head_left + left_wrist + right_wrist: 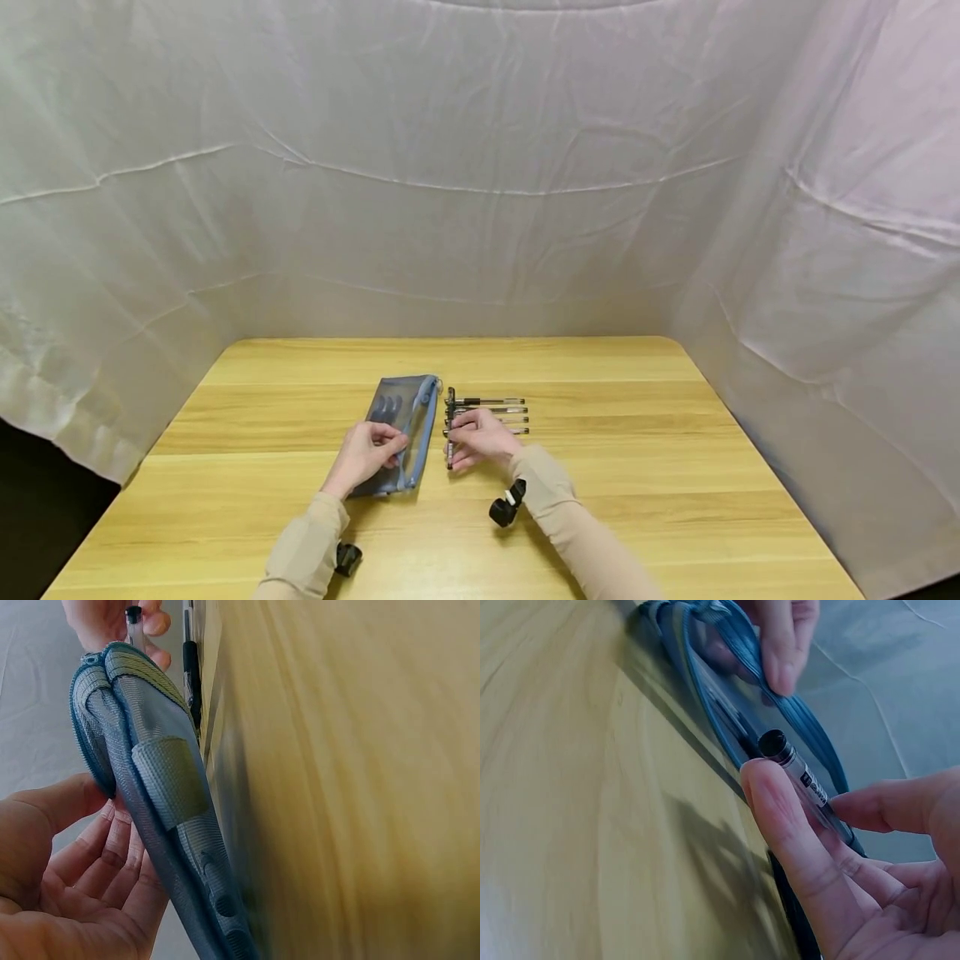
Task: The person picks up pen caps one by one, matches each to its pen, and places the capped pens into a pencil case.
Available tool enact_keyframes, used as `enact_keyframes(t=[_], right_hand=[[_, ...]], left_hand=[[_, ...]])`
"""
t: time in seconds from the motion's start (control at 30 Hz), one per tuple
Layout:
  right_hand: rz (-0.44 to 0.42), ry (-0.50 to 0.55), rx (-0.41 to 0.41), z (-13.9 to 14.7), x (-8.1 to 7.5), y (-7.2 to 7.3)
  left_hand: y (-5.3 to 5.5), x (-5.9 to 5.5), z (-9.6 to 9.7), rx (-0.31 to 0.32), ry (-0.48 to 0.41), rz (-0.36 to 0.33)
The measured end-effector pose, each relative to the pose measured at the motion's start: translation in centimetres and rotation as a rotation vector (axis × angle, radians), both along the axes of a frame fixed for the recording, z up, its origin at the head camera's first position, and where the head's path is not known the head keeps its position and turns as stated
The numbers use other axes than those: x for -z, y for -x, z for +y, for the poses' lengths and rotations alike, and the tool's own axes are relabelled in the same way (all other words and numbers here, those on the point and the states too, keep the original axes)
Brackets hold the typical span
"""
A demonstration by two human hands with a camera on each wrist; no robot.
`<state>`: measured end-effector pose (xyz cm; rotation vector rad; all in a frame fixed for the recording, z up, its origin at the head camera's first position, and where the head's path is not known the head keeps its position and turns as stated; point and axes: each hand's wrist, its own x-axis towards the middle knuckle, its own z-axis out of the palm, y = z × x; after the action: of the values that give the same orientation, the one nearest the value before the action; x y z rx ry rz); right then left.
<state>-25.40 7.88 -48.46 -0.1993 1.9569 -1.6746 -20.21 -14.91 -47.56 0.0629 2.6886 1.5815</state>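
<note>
A blue zippered mesh pouch lies left of centre on the table, its zipper side facing right. My left hand pinches one edge of its opening between thumb and fingers, and the right wrist view shows the zipper edges spread apart. Just right of the pouch, my right hand grips a clear-barrelled pen with a black end. That end points toward the gap in the pouch. Dark elongated shapes show through the mesh.
Several similar pens lie side by side on the wooden table, beneath and beyond my right hand. Pale cloth hangs behind the table and along both sides. A small black camera is strapped to my right wrist.
</note>
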Motion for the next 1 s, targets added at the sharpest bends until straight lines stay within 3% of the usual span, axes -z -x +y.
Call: enact_keyframes(t=[0.23, 0.37, 0.5, 0.7, 0.8, 1.0], right_hand=[[-0.002, 0.007, -0.028, -1.9, 0.3, -0.1], [0.000, 0.061, -0.049, -2.4, 0.1, -0.2], [0.020, 0.095, -0.055, -1.8, -0.1, -0.3], [0.077, 0.050, -0.040, 0.5, -0.1, 0.0], [0.139, -0.006, -0.018, 1.8, 0.2, 0.4], [0.359, -0.177, 0.024, 4.1, 0.3, 1.1]], left_hand=[[0.1, 0.2, 0.1, 0.003, -0.002, 0.008], [0.3, 0.4, -0.1, 0.029, 0.005, 0.030], [0.4, 0.4, -0.2, 0.047, 0.010, 0.037], [0.4, 0.2, -0.2, 0.043, 0.024, 0.035], [0.3, 0.1, -0.1, 0.040, 0.025, 0.030], [0.3, 0.2, -0.1, 0.040, 0.021, 0.021]])
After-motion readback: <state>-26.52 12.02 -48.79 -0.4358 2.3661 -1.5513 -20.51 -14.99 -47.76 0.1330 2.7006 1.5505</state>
